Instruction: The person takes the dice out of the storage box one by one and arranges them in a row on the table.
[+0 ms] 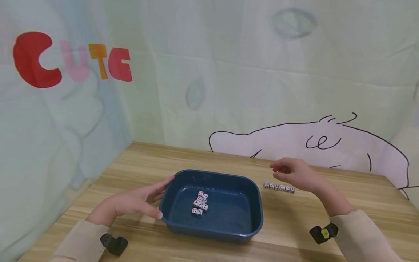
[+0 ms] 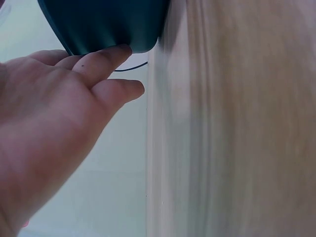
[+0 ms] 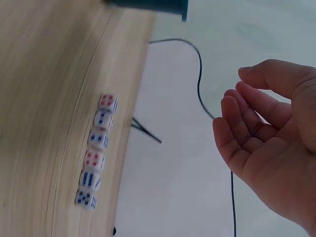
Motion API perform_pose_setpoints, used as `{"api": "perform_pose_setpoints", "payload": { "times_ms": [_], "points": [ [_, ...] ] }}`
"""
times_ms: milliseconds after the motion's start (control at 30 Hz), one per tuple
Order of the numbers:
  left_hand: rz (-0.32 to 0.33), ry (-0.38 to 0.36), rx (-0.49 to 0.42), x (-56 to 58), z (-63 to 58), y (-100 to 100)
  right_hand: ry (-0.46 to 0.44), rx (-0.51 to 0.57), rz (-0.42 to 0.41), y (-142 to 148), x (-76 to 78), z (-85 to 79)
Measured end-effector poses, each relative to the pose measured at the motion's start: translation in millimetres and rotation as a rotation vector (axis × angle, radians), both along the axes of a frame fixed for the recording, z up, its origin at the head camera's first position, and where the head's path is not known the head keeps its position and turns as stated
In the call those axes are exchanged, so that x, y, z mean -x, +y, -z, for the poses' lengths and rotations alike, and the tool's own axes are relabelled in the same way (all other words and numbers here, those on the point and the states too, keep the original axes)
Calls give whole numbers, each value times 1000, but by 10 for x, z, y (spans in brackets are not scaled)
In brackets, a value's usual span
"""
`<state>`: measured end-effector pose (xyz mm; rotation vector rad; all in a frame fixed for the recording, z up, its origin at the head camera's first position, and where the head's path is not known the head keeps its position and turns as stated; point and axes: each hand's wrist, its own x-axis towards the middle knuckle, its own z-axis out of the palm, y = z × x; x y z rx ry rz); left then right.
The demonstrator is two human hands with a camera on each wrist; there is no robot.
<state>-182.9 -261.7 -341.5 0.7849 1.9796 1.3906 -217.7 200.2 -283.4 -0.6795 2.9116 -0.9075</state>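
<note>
A dark blue rectangular tray (image 1: 212, 233) stands on the table, with several white dice (image 1: 200, 203) clustered left of its middle. My left hand (image 1: 137, 202) rests against the tray's left side, thumb and fingers spread along the wall; the left wrist view shows its straight fingers touching the tray (image 2: 106, 24). To the right of the tray, several dice (image 1: 279, 187) form a straight row on the wood. Just above that row hovers my right hand (image 1: 296, 174), fingers loosely bent. In the right wrist view this hand (image 3: 271, 118) has nothing between thumb and fingers, apart from the dice (image 3: 94, 159).
The wood-grain table (image 1: 131, 240) meets a printed cloth backdrop (image 1: 203, 72) at its back and left edges. Coloured letters (image 1: 37, 60) mark the left side of the cloth. Both sleeves carry a small black wrist camera (image 1: 114, 244).
</note>
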Motion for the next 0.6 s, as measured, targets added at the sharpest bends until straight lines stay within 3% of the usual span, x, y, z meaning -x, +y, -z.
{"api": "perform_pose_setpoints", "payload": {
  "times_ms": [400,600],
  "points": [
    [3,3,-4,6,-2,5,-69,39,-88,-501,-55,-7],
    [2,10,2,1,-12,2,-75,36,-205,-761,-91,60]
  ]
}}
